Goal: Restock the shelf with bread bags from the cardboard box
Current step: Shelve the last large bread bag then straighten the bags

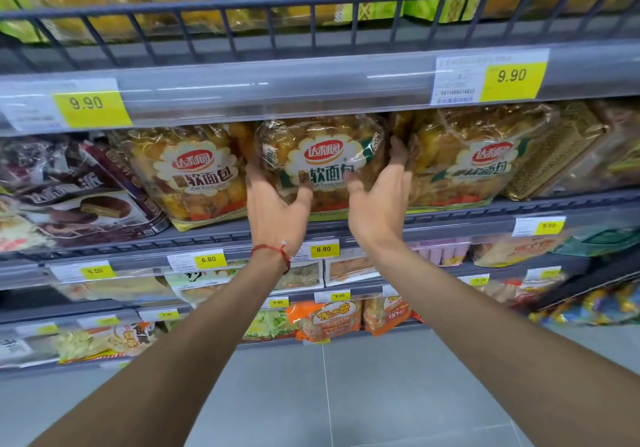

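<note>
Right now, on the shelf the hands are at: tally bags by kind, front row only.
Soft bread bags with the red logo: 3, left, middle between the hands, right
Dark chocolate pie bags: 1
Gold patterned bags: 1
Total: 5

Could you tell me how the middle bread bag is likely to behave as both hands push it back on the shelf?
The middle bread bag probably gives softly: its crinkled clear film holds separate rolls. The glossy film may slip under the left hand and right hand. Standing upright between neighbouring bags, it seems unlikely to tip.
</note>
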Demonstrator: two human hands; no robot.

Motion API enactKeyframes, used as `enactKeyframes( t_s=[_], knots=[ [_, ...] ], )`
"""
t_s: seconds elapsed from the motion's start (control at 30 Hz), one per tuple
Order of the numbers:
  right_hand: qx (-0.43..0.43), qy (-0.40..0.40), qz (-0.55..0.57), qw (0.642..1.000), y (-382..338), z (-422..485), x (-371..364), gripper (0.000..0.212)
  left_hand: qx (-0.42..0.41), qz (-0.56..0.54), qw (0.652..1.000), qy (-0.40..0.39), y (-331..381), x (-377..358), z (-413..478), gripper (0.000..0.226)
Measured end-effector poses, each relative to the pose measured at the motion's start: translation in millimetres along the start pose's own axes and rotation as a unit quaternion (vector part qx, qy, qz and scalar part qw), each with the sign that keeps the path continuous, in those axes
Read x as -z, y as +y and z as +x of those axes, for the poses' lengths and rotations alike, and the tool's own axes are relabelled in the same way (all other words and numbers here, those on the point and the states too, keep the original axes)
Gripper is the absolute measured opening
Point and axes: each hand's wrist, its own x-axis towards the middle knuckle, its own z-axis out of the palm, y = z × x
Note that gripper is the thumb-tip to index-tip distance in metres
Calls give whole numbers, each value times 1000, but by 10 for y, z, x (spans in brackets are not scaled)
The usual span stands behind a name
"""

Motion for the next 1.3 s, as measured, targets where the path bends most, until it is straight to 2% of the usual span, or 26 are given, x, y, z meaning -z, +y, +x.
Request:
enactKeyframes(
  t_s=[0.07,0.17,0.33,0.47,0.57,0.67,0.73,0.83,0.87,0.93,1.0,1.07,1.17,1.3],
  knots=[
    [-34,-8,-11,999,67,39,-52,84,-7,16,1000,-11,-65,-32,28,75],
    [-15,-31,1,999,157,136,-87,75,-8,34,999,-19,-102,-65,70,67],
    [45,-54,-27,997,260,381,-107,57,-31,23,999,31,-107,-166,135,62],
    [39,-64,-51,996,256,480,-142,49,-35,28,997,61,-93,-245,190,61],
    [45,-95,-42,994,251,342,-42,54,-41,24,997,61,-56,-265,138,67],
    [65,-111,-42,991,278,118,144,53,-23,1,998,62,10,-275,11,83],
    [86,-93,-27,992,346,-8,283,43,-10,-5,996,85,43,-325,-162,88],
    [83,-7,32,996,540,-106,447,24,16,18,995,98,61,-447,-441,84],
    [64,28,46,996,601,-105,497,27,16,23,996,90,73,-485,-500,82],
    [26,79,51,995,698,-46,595,50,-12,12,997,80,110,-551,-536,81],
    [12,92,45,995,755,74,668,81,-35,-3,995,94,157,-610,-486,84],
    [4,81,36,996,785,212,714,101,-24,6,993,115,209,-688,-427,88],
    [-18,44,32,998,776,344,744,107,-10,45,988,147,287,-799,-385,95],
    [-7,32,-3,999,788,379,746,103,-9,29,986,162,324,-888,-270,104]
  ],
)
